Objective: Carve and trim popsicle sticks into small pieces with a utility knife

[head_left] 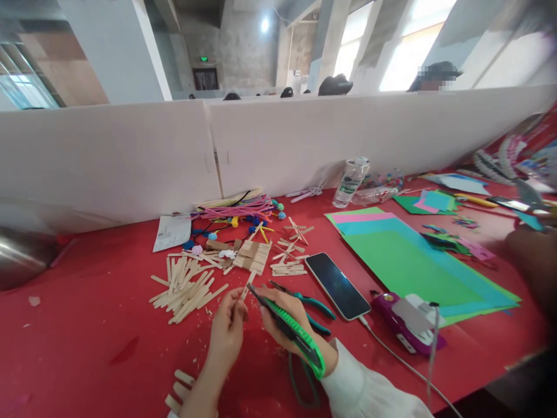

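My left hand (229,320) is closed on a thin wooden craft stick (249,283), pinching it near its lower end. My right hand (285,318) grips a green and black utility knife (296,332), its tip at the stick. Just beyond the stick lies a small panel of joined craft sticks (255,256). A loose heap of craft sticks (187,287) spreads to the left of my hands. Pliers with teal handles (319,305) lie right beside my right hand, partly hidden by it. More sticks (180,390) show beside my left forearm.
A phone (338,285) on a white cable lies right of the pliers, near a purple power strip (402,322). Coloured paper sheets (418,267) and a water bottle (349,183) stand farther right. Pink pipe cleaners (239,207) lie by the white partition (278,145). Another person's arm (533,255) reaches in at right.
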A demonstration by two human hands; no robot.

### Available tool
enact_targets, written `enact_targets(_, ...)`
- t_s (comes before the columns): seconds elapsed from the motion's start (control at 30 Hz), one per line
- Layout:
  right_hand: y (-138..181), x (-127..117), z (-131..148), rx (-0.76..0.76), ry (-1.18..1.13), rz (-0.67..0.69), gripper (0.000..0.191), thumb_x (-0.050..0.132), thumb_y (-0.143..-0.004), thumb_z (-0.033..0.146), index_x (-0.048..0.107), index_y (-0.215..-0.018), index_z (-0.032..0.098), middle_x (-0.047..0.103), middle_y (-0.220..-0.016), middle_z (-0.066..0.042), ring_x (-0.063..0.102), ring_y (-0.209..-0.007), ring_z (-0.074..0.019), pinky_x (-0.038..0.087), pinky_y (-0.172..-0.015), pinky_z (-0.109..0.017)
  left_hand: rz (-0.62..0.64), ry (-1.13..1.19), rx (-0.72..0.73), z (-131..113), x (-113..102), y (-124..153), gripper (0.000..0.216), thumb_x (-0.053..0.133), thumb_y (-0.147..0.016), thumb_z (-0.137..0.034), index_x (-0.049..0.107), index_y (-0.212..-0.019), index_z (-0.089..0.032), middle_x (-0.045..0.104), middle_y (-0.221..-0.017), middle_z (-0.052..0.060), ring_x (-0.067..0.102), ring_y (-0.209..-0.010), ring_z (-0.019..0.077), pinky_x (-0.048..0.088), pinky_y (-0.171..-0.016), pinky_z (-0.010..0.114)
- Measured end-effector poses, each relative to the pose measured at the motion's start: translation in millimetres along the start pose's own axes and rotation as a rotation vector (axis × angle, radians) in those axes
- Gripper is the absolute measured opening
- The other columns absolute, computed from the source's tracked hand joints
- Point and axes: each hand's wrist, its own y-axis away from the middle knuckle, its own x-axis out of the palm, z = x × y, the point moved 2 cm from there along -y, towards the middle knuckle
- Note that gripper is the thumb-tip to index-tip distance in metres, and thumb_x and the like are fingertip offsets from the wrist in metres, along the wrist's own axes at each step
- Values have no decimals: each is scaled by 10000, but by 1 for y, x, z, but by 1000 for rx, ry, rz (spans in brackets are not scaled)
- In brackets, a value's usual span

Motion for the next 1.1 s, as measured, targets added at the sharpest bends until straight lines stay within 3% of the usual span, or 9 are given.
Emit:
enact_targets(0.13, 0, -4, 5, -49, 24, 44, 316, 487, -775, 104, 552, -1060, 225, 696, -776, -42, 666, -620, -144, 525, -589, -219, -1, 1, -16, -3, 1, 3, 372, 455, -829, -477, 524, -995, -152, 504, -574, -36, 502, -539, 140, 409, -537, 249)
enact_targets(0.43, 1, -11, 12, -18, 76, -22, 316, 481, -778, 91, 530, -1056, 234, 688, -738, -22, 660, -592, -145, 518, -554, -224, -11, -22, -25, -9, 0, 8, 397, 479, -811, -479, 553, -1017, -148, 510, -580, -33, 501, -551, 147, 412, -556, 253)
enact_targets(0.63, 5, -10, 8, -15, 75, 41, 319, 471, -799, 97, 518, -1086, 229, 658, -710, -16, 628, -591, -144, 498, -544, -236, -20, 3, -42, -12, 1, 10, 398, 495, -801, -477, 582, -1004, -146, 504, -574, -31, 482, -530, 133, 405, -528, 240)
enact_targets(0.87, 2, -11, 23, -189, 243, 184, 322, 443, -857, 118, 517, -1161, 196, 640, -724, -43, 587, -590, -153, 479, -530, -254, -25, 180, -148, -13, -1, 11, 481, 547, -753, -566, 592, -985, -147, 435, -514, -59, 432, -485, 109, 367, -491, 220)
enact_targets(0.93, 2, -9, 26, -88, 160, 102, 278, 447, -861, 135, 540, -1113, 208, 647, -727, -39, 607, -601, -149, 494, -547, -247, -30, 174, -128, -11, -1, 13, 474, 541, -765, -563, 587, -998, -153, 457, -536, -51, 447, -503, 113, 380, -508, 223)
enact_targets(1.0, 3, -7, 24, 155, -15, -22, 200, 464, -870, 168, 560, -1036, 222, 637, -689, -15, 614, -585, -135, 501, -542, -229, -47, 110, -87, -10, 0, 15, 450, 520, -790, -548, 579, -1009, -158, 499, -582, -32, 471, -528, 121, 394, -522, 229)
enact_targets(1.1, 9, -2, 16, 505, -352, -102, 145, 467, -897, 253, 555, -1008, 222, 613, -645, 18, 596, -530, -118, 508, -517, -229, -88, 31, -46, -10, 2, 17, 421, 489, -821, -525, 542, -1037, -167, 516, -625, -24, 483, -532, 125, 403, -523, 236)
